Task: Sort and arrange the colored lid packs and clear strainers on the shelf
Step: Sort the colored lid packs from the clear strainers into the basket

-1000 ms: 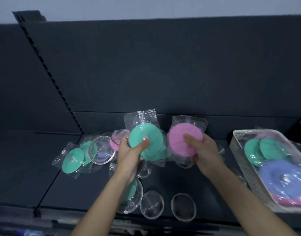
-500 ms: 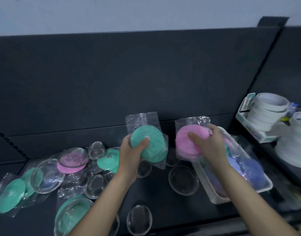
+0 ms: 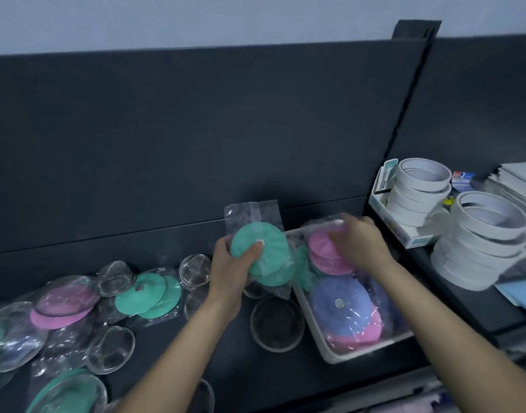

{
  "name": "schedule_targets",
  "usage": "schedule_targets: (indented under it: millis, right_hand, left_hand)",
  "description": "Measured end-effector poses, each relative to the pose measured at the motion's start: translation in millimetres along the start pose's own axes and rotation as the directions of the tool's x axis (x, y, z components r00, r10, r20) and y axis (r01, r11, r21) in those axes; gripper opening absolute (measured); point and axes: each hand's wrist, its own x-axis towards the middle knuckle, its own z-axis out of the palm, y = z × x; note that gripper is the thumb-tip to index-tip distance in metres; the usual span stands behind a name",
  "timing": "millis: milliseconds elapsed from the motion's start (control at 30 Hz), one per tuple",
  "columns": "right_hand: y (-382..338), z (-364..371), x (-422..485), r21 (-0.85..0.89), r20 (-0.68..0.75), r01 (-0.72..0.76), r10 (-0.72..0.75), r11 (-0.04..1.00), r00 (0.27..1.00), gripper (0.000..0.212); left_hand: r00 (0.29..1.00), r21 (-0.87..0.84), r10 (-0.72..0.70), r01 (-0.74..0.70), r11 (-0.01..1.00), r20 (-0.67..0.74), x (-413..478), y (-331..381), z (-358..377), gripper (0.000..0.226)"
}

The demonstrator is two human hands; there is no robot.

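Dark shelf (image 3: 285,371), front edge nearest; loose clear strainers (image 3: 111,350) and bagged lids heaped at the left, one larger clear strainer (image 3: 278,323) just beside the white basket (image 3: 333,353).

Left hand (image 3: 232,272): fingers curled behind, thumb pressed on the face of the teal lid pack (image 3: 264,257), which is held up clear of the shelf, the bag's flap standing above it.

Right hand (image 3: 360,245): over the basket, on the pink lid pack (image 3: 327,254), which lies on the packs already inside, above a blue lid pack (image 3: 339,305). Motion blur; cannot tell whether the fingers pinch the pack or are letting go.

Farther right: stacked white tape rolls (image 3: 419,189). Behind everything, the dark back panel (image 3: 196,144).

Handling, judged: packs look light, the discs soft and bendy, the film slick and crinkly. Best gripped across the disc with thumb and fingers, not by the loose flap, which could slide. Strainers look thin and rigid; take by the rim, don't squeeze.

Change: half a second ago the pink pack was held up at the basket's near-left corner; now it is down inside. Teal pack stays raised in the left hand. View has swung right, showing more tape rolls.
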Motion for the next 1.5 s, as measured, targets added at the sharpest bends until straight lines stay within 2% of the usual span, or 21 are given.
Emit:
schedule_targets:
  millis: [33, 100, 167, 233, 333, 500, 700, 800, 867, 967, 1033, 1200, 1367, 1433, 1500]
  right_hand:
    - [1, 2, -1, -0.061, 0.039, 0.041, -0.039, 0.997, 0.998, 0.036]
    - [7, 6, -3, -0.094, 0.15, 0.083, -0.068, 0.992, 0.986, 0.034]
    - [15, 9, -4, -0.046, 0.259, 0.068, -0.054, 0.997, 0.964, 0.046]
    - [22, 12, -4, -0.021, 0.324, -0.004, 0.01, 1.0, 0.946, 0.067]
    - [27, 18, -5, -0.017, 0.336, -0.067, 0.069, 0.998, 0.939, 0.083]
    - [17, 26, -14, 0.002, 0.305, 0.004, -0.005, 1.0, 0.952, 0.063]
    - [-5, 46, -21, 0.025, 0.354, -0.031, 0.02, 0.999, 0.935, 0.086]
    - [-21, 55, -26, 0.035, 0.366, -0.023, 0.009, 0.999, 0.931, 0.09]
    - [-31, 63, -26, 0.035, 0.39, -0.015, 0.0, 0.999, 0.921, 0.084]
    - [-44, 65, -30, 0.053, 0.393, 0.031, -0.05, 0.998, 0.918, 0.044]
    - [-48, 62, -32, 0.038, 0.359, 0.101, -0.108, 0.994, 0.927, 0.029]
    - [-38, 63, -33, 0.043, 0.307, 0.15, -0.156, 0.988, 0.939, 0.026]
    - [-37, 63, -29, 0.065, 0.315, 0.112, -0.127, 0.992, 0.941, 0.032]
    - [-35, 54, -29, 0.197, 0.278, 0.077, -0.131, 0.977, 0.952, 0.032]
    - [-34, 41, -31, 0.388, 0.212, 0.041, -0.132, 0.921, 0.968, 0.021]
  left_hand:
    - [1.0, -0.002, -0.003, 0.003, 1.0, -0.003, 1, -1, 3, 0.043]
    - [1.0, 0.003, -0.009, 0.009, 1.0, 0.0, 4, -4, 8, 0.044]
    - [1.0, 0.013, -0.019, 0.019, 1.0, 0.008, 5, -7, 12, 0.046]
    - [0.999, 0.019, -0.029, 0.029, 0.999, 0.016, 7, -10, 17, 0.046]
    - [0.998, 0.029, -0.047, 0.046, 0.999, 0.029, 8, -15, 24, 0.047]
    - [0.999, 0.018, -0.045, 0.044, 0.999, 0.023, 9, -15, 20, 0.044]
    - [0.999, -0.001, -0.045, 0.045, 0.999, -0.022, 13, -7, -9, 0.042]
    - [0.997, -0.012, -0.046, 0.046, 0.999, -0.064, 13, -4, -22, 0.041]
    - [0.995, -0.019, -0.047, 0.045, 0.999, -0.085, 13, -3, -32, 0.041]
    - [0.995, -0.028, -0.045, 0.043, 0.999, -0.094, 13, -1, -43, 0.044]
    - [0.994, -0.025, -0.048, 0.046, 0.999, -0.096, 12, -1, -47, 0.043]
    - [0.993, -0.022, -0.086, 0.084, 0.996, -0.077, 10, -1, -46, 0.042]
    - [0.995, -0.034, -0.086, 0.084, 0.996, -0.057, 7, 5, -42, 0.04]
    - [0.996, -0.042, -0.079, 0.077, 0.996, -0.043, 5, 10, -41, 0.039]
    - [0.997, -0.052, -0.07, 0.069, 0.996, -0.014, 3, 14, -39, 0.039]
